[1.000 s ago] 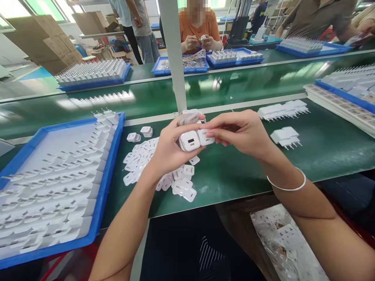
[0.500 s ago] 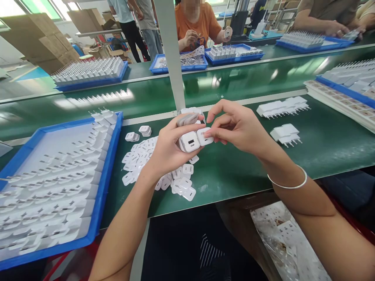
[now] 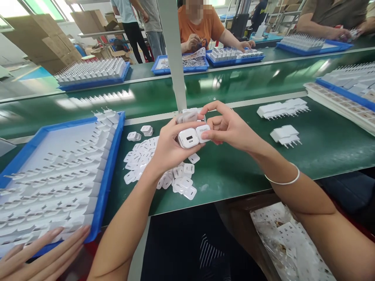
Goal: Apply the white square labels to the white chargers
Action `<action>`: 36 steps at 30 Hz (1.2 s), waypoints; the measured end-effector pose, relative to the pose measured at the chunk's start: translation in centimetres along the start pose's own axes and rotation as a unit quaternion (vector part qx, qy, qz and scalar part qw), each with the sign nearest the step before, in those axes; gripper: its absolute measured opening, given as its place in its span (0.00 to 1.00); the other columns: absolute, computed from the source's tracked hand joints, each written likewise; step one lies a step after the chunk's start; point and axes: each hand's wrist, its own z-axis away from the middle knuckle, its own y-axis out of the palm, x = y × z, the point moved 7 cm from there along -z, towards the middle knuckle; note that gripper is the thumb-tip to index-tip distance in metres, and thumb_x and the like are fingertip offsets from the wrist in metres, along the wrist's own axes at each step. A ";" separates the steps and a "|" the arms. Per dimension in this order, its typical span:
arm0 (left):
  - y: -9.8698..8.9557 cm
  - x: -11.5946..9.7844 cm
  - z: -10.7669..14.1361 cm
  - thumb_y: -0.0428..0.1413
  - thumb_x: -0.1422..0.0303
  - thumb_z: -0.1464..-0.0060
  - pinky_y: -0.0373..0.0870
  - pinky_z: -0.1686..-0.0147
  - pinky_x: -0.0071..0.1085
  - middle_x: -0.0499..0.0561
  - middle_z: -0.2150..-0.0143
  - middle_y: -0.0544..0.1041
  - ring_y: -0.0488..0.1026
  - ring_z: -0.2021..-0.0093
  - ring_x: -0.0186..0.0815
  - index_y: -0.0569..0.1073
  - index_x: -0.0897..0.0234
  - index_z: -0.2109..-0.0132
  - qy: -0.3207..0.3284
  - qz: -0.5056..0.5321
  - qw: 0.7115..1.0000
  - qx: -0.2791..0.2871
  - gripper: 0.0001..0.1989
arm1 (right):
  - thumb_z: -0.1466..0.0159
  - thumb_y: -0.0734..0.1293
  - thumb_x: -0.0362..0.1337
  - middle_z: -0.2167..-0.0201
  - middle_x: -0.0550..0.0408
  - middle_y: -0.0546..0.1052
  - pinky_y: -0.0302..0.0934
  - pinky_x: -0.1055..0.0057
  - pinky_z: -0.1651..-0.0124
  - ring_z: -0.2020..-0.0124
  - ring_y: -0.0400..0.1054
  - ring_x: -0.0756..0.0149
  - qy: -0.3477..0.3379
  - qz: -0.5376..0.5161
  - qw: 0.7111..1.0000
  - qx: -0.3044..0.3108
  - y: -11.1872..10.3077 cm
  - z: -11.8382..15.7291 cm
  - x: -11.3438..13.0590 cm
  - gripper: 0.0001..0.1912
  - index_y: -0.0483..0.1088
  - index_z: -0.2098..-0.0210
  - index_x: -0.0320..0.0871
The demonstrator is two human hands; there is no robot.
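My left hand (image 3: 168, 146) is wrapped around a white charger (image 3: 188, 138), whose end face with a dark port slot is turned toward me. Against its right side sits a small white cover plate (image 3: 202, 132) with grey lettering. The thumb of my right hand (image 3: 225, 127) presses on that plate, its index finger arched above. Whether a second charger body lies behind the plate is hidden. More white pieces (image 3: 189, 115) show just beyond my left fingers, partly covered. Below my left hand spreads a loose pile of white cover plates (image 3: 140, 156).
To the left stands a blue tray (image 3: 115, 156) with rows of white chargers, pins up; another person's hand (image 3: 43, 253) rests at its near edge. Two groups of chargers (image 3: 283, 107) lie on the right. A post (image 3: 172, 58) rises behind my hands. Co-workers sit across the bench.
Another person's hand has appeared at the left tray's near edge. My right thumb has shifted slightly left on the plate, which now sits closer against the charger. A co-worker opposite has reached toward a tray.
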 end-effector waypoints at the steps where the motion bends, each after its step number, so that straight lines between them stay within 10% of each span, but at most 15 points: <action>1: 0.1 0.0 0.0 0.71 0.69 0.56 0.77 0.50 0.43 0.53 0.48 0.80 0.77 0.49 0.45 0.81 0.55 0.53 -0.002 0.004 1.000 0.006 0.21 | 0.44 0.77 0.48 0.82 0.68 0.64 0.54 0.75 0.79 0.82 0.59 0.75 -0.003 0.004 1.000 -0.012 -0.2 -0.1 0.0 0.23 0.66 0.56 0.48; 11: 2.4 -0.1 0.5 0.71 0.70 0.57 0.73 0.63 0.31 0.51 0.59 0.78 0.76 0.63 0.36 0.82 0.59 0.54 -0.051 0.050 0.988 0.136 0.19 | 0.45 0.77 0.45 0.74 0.56 0.76 0.62 0.71 0.70 0.70 0.68 0.69 -0.104 0.095 0.981 -0.134 -2.4 -0.5 0.8 0.14 0.75 0.74 0.42; 18: 2.1 1.3 0.7 0.72 0.66 0.60 0.71 0.70 0.33 0.51 0.64 0.76 0.73 0.68 0.36 0.82 0.57 0.54 -0.134 0.076 0.983 0.101 0.22 | 0.43 0.76 0.39 0.74 0.56 0.77 0.56 0.73 0.77 0.75 0.66 0.72 -0.113 0.165 0.961 -0.191 -2.9 0.2 1.3 0.10 0.75 0.75 0.42; 26: 2.1 1.6 0.8 0.72 0.67 0.61 0.73 0.69 0.33 0.51 0.64 0.77 0.74 0.67 0.37 0.82 0.55 0.55 -0.117 0.063 0.988 0.082 0.22 | 0.48 0.79 0.42 0.74 0.57 0.76 0.62 0.74 0.76 0.73 0.67 0.71 -0.060 0.087 0.987 -0.123 -2.6 -0.5 0.1 0.13 0.75 0.73 0.42; 36: 1.9 1.8 0.6 0.71 0.70 0.59 0.76 0.60 0.37 0.53 0.57 0.80 0.77 0.61 0.40 0.82 0.57 0.53 -0.110 0.050 0.991 0.056 0.22 | 0.44 0.76 0.36 0.73 0.55 0.79 0.65 0.71 0.76 0.73 0.71 0.67 -0.111 0.211 0.946 -0.219 -4.3 0.5 1.7 0.05 0.81 0.66 0.43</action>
